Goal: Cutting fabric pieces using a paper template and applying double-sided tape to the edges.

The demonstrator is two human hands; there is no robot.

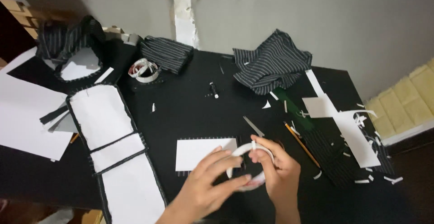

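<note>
Black covers the whole surface (190, 115), which fills the view from the grey wall (271, 7) down to the near edge. At 9 o'clock lie large white paper sheets (22, 115), and beside them three white panels (113, 147) edged in dark striped cloth run from 10 toward 7 o'clock. Crumpled striped fabric (271, 65) sits at 1 o'clock, another folded piece (165, 52) at 12, and a third heap (68, 38) at 10. A long striped strip with white paper pieces (352, 138) on it slants toward 4 o'clock, scattered with small white offcuts. Near centre lies a white rectangle (203, 154) backed with striped cloth.

Smaller things: a roll of white tape (144, 70) at 11 o'clock, a pencil (303, 145) at 3, scissor blades (254, 126) just above the hands, and a small black-and-white spool (213, 89) at 12.

At 6 o'clock both hands work a loop of white strip (251, 165), held just above the surface beside the rectangle. The left hand (208, 183) has its grip pinching the loop's lower edge; the right hand (280, 169) pinches the top between thumb and forefinger. Judging by this, the strip handles best if kept flat and untwisted, with light, even tension, fingertips close together, and the free end fed out slowly.
</note>
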